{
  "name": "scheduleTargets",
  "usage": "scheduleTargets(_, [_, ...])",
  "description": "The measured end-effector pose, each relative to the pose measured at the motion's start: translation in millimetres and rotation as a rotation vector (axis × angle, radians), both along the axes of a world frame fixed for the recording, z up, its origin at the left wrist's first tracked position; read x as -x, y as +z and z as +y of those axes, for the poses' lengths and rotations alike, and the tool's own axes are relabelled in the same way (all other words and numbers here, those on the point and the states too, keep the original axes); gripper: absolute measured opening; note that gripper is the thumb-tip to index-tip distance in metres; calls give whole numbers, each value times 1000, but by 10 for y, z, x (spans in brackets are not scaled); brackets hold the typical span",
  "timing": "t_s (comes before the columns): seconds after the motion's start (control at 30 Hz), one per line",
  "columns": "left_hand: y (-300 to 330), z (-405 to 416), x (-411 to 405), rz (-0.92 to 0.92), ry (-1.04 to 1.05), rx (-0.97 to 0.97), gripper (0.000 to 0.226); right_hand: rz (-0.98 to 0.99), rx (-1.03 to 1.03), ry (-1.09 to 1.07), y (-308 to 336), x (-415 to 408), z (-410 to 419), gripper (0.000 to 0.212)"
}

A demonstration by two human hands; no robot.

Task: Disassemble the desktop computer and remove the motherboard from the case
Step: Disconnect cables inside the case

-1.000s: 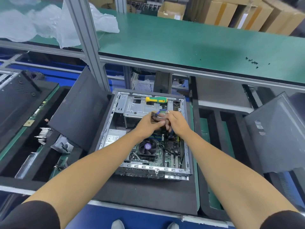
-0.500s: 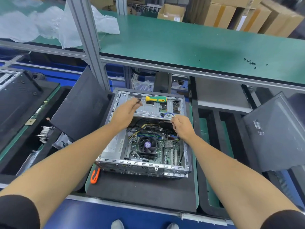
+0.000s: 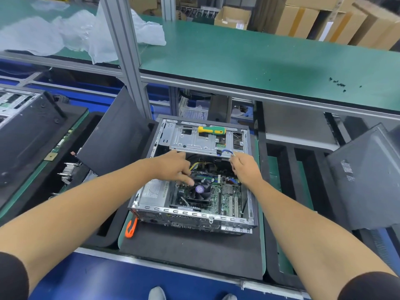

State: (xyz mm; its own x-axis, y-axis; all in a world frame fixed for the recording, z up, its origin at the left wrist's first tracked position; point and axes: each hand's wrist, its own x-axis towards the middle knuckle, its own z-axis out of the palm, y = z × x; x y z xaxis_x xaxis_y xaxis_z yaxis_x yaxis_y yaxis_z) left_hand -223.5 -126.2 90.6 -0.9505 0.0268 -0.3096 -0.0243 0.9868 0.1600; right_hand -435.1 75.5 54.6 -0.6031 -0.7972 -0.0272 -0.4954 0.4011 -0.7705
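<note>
Since the previous frame, the left hand (image 3: 176, 167) has left the drive cage (image 3: 194, 140) and dropped into the case (image 3: 190, 211), its fingers now loosely curled over the yellow and black cable bundle (image 3: 198, 164) just beyond the CPU cooler fan (image 3: 200, 189). Whether it actually pinches a connector cannot be told; the fingertips are hidden. The right hand (image 3: 244, 169) has held its place at the cage's near right corner, fingers curled and pinching the end of a blue cable (image 3: 226, 151).

The motherboard (image 3: 227, 195) lies flat in the bottom of the open case, still fitted, with cooler and leads in place. The case rests on a black mat on the table (image 3: 190, 254). A screwdriver with a green and yellow handle (image 3: 211, 130) lies untouched on top of the drive cage. An orange tool (image 3: 131, 228) sits beside the case's near left corner.

Assessment: the step in hand is cable disconnection, ahead of any board removal. The next move calls for a firm grip on each plug body, not its wires, and a straight pull clear of the socket; board screws come afterwards.
</note>
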Motion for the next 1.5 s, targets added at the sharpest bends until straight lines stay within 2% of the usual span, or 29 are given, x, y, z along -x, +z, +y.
scheduleTargets(0.07, [-2, 30, 1, 22, 228, -284, 50, 46, -56, 36, 23, -9, 7, 30])
scheduleTargets(0.13, [17, 44, 8, 119, 445, -509, 38, 49, -100, 62, 41, -17, 11, 30])
scheduleTargets(0.23, [89, 33, 30, 350, 679, -643, 32, -31, -94, 48, 41, -31, 11, 34])
scheduleTargets(0.37, [149, -16, 67, 643, 860, -769, 29, -107, -114, 1, 35, -32, -6, 38])
scheduleTargets(0.43, [150, -1, 68, 664, 885, -999, 28, -79, -126, 10, 41, -32, -1, 38])
scheduleTargets(0.5, [128, 37, 60, 608, 856, -1275, 26, -49, -131, 27, 54, -35, 1, 37])
scheduleTargets(0.57, [56, 64, 43, 519, 856, -1422, 26, -11, -145, 46, 66, -37, 2, 34])
scheduleTargets(0.63, [-42, 87, 25, 395, 832, -1294, 25, 23, -162, 65, 74, -39, 1, 33])
scheduleTargets(0.77, [-233, 159, 109, 192, 625, -564, 31, 15, -165, 68, 56, -28, 1, 34])
scheduleTargets(0.87, [-319, 254, 252, 61, 528, -117, 30, 19, -168, 66, 48, -22, -2, 33])
scheduleTargets(0.97, [-378, 360, 427, -59, 506, 119, 32, 19, -161, 69, 40, -18, -1, 32])
scheduleTargets(1.07, [-437, 496, 584, -139, 511, 216, 23, 21, -149, 67, 23, -8, 2, 33])
scheduleTargets(1.13, [-495, 539, 640, -155, 562, 226, 29, 23, -141, 60, 18, 1, 2, 33])
scheduleTargets(1.23, [-553, 522, 655, -106, 707, 152, 37, 18, -137, 49, 0, 16, -5, 36])
scheduleTargets(1.4, [-648, 435, 652, 54, 864, 38, 26, 12, -132, 35, -23, 30, -1, 38])
scheduleTargets(1.5, [-692, 398, 673, 45, 936, -39, 28, 6, -135, 32, -21, 36, -4, 39])
